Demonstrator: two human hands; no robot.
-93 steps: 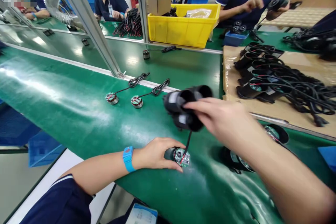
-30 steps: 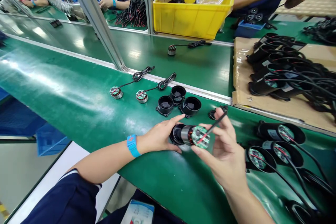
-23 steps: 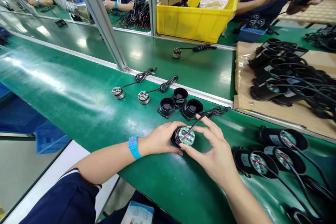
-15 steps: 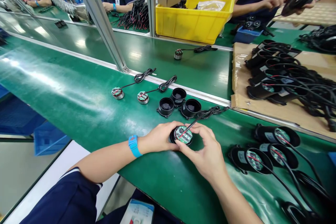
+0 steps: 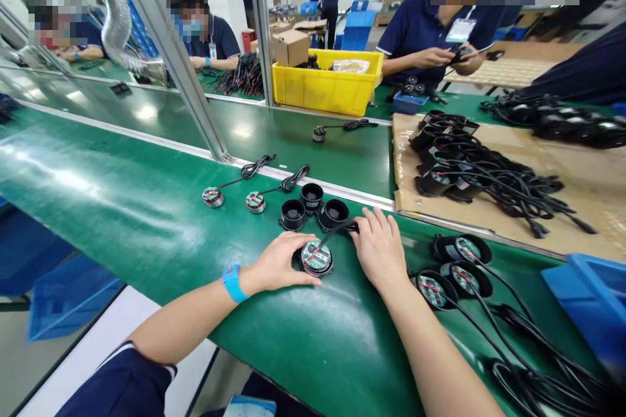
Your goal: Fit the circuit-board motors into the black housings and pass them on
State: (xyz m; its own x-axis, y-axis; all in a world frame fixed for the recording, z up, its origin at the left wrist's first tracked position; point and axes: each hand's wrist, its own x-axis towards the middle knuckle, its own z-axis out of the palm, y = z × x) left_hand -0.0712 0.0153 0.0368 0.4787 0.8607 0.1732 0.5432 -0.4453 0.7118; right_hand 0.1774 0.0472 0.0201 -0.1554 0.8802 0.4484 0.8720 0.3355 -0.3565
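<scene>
My left hand [image 5: 276, 265] wraps thumb and fingers round a black cylindrical housing [image 5: 329, 270] standing on the green bench. In its mouth sits a small motor with a round green circuit board [image 5: 317, 257] on top. A red wire and a black cable [image 5: 337, 229] run from the board to my right hand [image 5: 380, 251], which is closed over the cable; the rest of the cable is hidden under it. Just beyond stand three black housings [image 5: 293, 214] with no board showing. Left of them lie two loose motors with boards [image 5: 213, 197] [image 5: 255, 202] and coiled cables.
Several housings with boards and cables [image 5: 452, 247] lie to the right, near a blue bin [image 5: 581, 300]. Cardboard [image 5: 508, 215] behind carries more cabled housings. A metal post [image 5: 166, 52] and a yellow crate [image 5: 320, 88] stand across the bench. Co-workers [image 5: 415, 39] sit opposite.
My right hand has left the board and moved right onto the cable. My left hand still holds the housing. The view has tilted up and turned right.
</scene>
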